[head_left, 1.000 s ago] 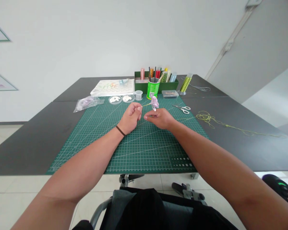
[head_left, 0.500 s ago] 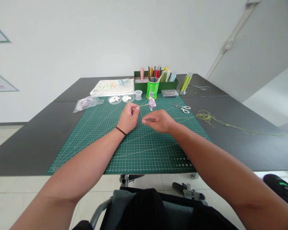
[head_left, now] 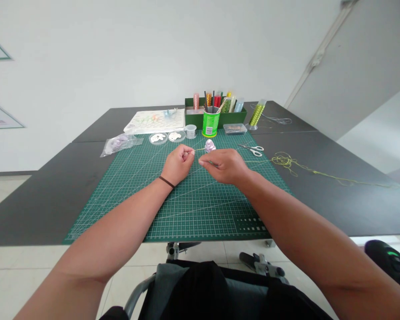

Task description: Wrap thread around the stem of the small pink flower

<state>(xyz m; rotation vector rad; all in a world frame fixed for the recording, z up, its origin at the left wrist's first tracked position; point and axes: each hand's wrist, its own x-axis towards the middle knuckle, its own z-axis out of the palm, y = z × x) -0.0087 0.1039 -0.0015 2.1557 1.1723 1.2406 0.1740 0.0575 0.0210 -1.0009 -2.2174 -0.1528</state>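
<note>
The left hand [head_left: 178, 164] was curled shut, its fingers [head_left: 188, 154] closed narrowly around the end of a thin stem [head_left: 200, 149]; the stem ran out level from the fingertips to a small lilac flower [head_left: 210, 146], which hung in the air just above the cutting mat [head_left: 193, 218], so the left hand seemed to be bearing its whole weight; the right hand [head_left: 224, 166] was held close beside it, its thumb and forefinger [head_left: 203, 163] pinched narrowly on a thin green strand [head_left: 213, 164], though the exact hold was too small to tell; both forearms reached in over the mat, which seemed to give the hands a flat place to work; nothing stood between the hands and the flower; beyond it stood a green pot [head_left: 210, 124] of sticks, 2 round dishes [head_left: 158, 138] and a spool of green wire [head_left: 256, 114]; scissors [head_left: 253, 150] lay to the right on the mat, and a loose tangle of green wire [head_left: 286, 161] lay on the dark table [head_left: 53, 209] beyond them.
</note>
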